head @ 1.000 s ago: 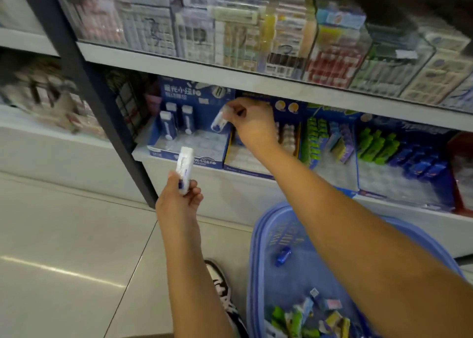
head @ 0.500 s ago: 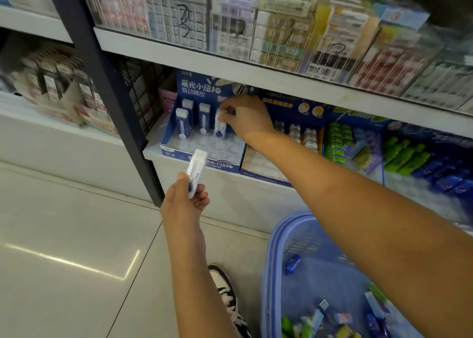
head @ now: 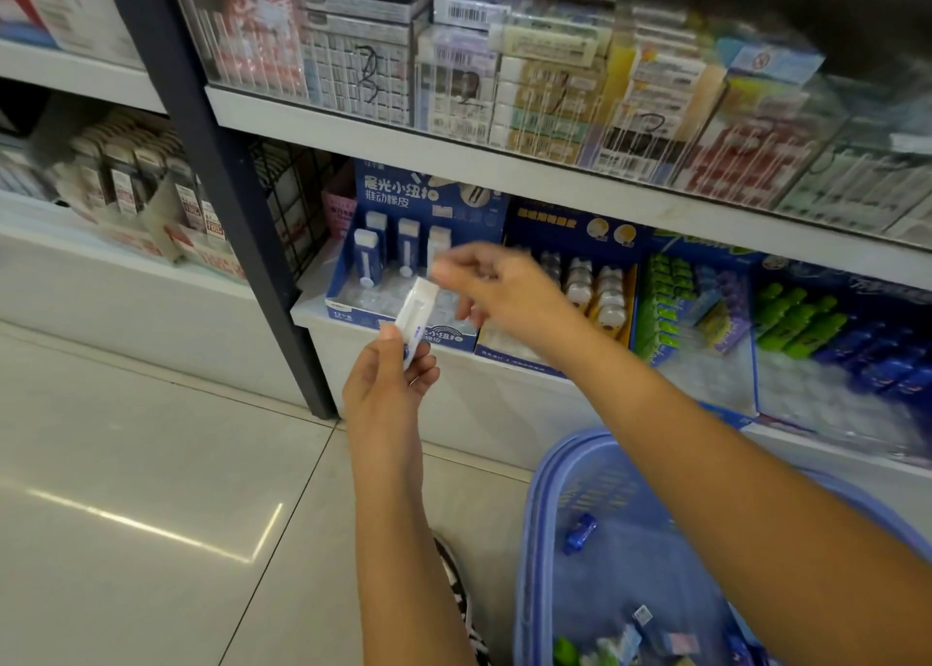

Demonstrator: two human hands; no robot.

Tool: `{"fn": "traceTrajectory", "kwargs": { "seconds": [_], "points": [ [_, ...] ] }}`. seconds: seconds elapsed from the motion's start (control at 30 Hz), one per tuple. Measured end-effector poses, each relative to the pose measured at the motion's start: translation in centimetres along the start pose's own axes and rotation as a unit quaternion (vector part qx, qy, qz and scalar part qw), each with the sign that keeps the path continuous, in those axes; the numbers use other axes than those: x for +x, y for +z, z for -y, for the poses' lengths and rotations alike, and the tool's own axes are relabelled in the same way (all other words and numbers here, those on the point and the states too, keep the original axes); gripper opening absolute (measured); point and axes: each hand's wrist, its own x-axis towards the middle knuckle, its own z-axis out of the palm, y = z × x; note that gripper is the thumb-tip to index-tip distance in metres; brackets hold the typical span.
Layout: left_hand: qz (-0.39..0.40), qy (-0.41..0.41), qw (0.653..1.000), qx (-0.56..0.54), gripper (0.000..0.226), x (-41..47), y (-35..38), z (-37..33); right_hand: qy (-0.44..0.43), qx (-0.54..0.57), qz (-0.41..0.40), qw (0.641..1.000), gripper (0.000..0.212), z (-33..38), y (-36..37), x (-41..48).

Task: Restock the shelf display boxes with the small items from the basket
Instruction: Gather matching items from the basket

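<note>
The left hand [head: 388, 388] pinches a white-and-blue push eraser [head: 416, 312] by its lower end, tilted, in front of the blue display box [head: 348, 309] on the lower shelf [head: 504, 403]. The right hand [head: 504, 297] hangs just beside the eraser's upper end with its fingers bent toward it. It is blurred, so I cannot tell whether its fingertips already nip the cap or hold nothing.

The likely slip is in the pass between the hands. The eraser is held only at one end, above the shelf lip and the tiled floor [head: 151, 463], while the basket [head: 534, 514] sits off to the right. If it is let go too soon it would probably drop to the floor rather than into the basket. Seating it is the other risk: a few erasers [head: 406, 247] already stand upright at the back of the box, and a careless wrist could knock them over.

The upper shelf [head: 454, 146] overhangs the box, so the reach has to come in low from the front. A black upright post [head: 227, 186] and a wire grid [head: 292, 196] close off the left side. To the right sit a yellow-sided box [head: 628, 302] of small figures and a row of green items [head: 660, 302]. Loose stock [head: 645, 630] lies in the basket, with a blue piece [head: 580, 532] apart from it.
</note>
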Motion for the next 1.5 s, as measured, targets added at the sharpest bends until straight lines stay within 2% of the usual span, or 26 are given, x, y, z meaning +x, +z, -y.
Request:
{"fn": "traceTrajectory", "kwargs": {
  "seconds": [0.03, 0.1, 0.2, 0.27, 0.33, 0.43, 0.53, 0.67, 0.9, 0.97, 1.03, 1.13, 1.2, 1.27, 1.33, 1.37, 1.43, 1.5],
  "points": [
    [0.013, 0.003, 1.000, 0.002, 0.027, 0.0, 0.2, 0.0, 0.005, 0.005, 0.033, 0.999, 0.011, -0.1, -0.1, -0.9],
    [0.035, 0.007, 0.999, 0.009, 0.028, -0.2, 0.8, 0.0, -0.001, 0.019, 0.047, 0.999, 0.013, -0.2, -0.4, -1.9],
    [0.050, 0.020, 0.998, 0.032, 0.025, -0.4, 1.8, -0.1, 0.001, 0.066, 0.018, 0.998, 0.017, 0.1, -1.2, -1.7],
    [0.053, 0.054, 0.993, 0.087, 0.025, -0.3, 2.3, 0.0, -0.010, 0.060, -0.008, 0.998, 0.015, 0.4, -1.7, -1.0],
    [0.061, 0.110, 0.970, 0.207, 0.030, -0.2, 2.6, 0.6, -0.030, -0.032, -0.068, 0.997, 0.014, 0.5, -2.3, 0.1],
    [0.083, 0.172, 0.909, 0.370, 0.044, -0.3, 2.8, 1.8, -0.052, -0.193, -0.147, 0.969, 0.016, 0.2, -3.0, 1.9],
    [0.100, 0.192, 0.875, 0.433, 0.047, -0.3, 2.8, 2.8, -0.067, -0.285, -0.132, 0.947, 0.023, -0.8, -3.1, 3.1],
    [0.090, 0.199, 0.878, 0.427, 0.043, -0.1, 2.5, 2.9, -0.070, -0.360, -0.120, 0.923, 0.025, -2.1, -2.6, 4.1],
    [0.083, 0.178, 0.888, 0.416, 0.043, -0.5, 2.8, 2.7, -0.035, -0.410, -0.116, 0.904, 0.024, -2.0, -2.1, 4.9],
    [0.082, 0.175, 0.888, 0.417, 0.044, -0.5, 2.9, 2.7, -0.015, -0.444, -0.095, 0.891, 0.020, -1.4, -2.1, 5.5],
    [0.085, 0.171, 0.888, 0.419, 0.044, -0.4, 2.8, 2.7, 0.022, -0.462, -0.070, 0.884, 0.006, -0.8, -2.2, 6.4],
    [0.094, 0.167, 0.883, 0.428, 0.044, -0.2, 2.8, 2.6, 0.074, -0.446, -0.054, 0.890, 0.026, -0.2, -2.5, 7.4],
    [0.099, 0.166, 0.881, 0.431, 0.045, -0.2, 2.8, 2.4, 0.086, -0.429, -0.038, 0.898, 0.020, 0.0, -2.6, 7.7],
    [0.100, 0.164, 0.882, 0.431, 0.045, -0.4, 2.9, 2.3, 0.076, -0.424, -0.020, 0.902, 0.010, 0.4, -2.6, 7.0],
    [0.081, 0.178, 0.888, 0.415, 0.043, -1.0, 3.1, 2.1, 0.058, -0.414, -0.012, 0.908, 0.018, 1.3, -2.9, 5.3],
    [0.068, 0.197, 0.891, 0.403, 0.038, -1.5, 3.2, 1.9, 0.038, -0.401, -0.027, 0.915, 0.023, 1.6, -3.4, 3.7],
    [0.064, 0.236, 0.893, 0.377, 0.023, -2.2, 3.6, 1.5, -0.037, -0.356, -0.074, 0.931, 0.018, 1.9, -4.3, -0.6],
    [0.106, 0.243, 0.893, 0.363, 0.023, -3.1, 4.7, 1.3, -0.062, -0.317, -0.099, 0.941, 0.017, 0.8, -6.1, -5.7]
  ]
}}
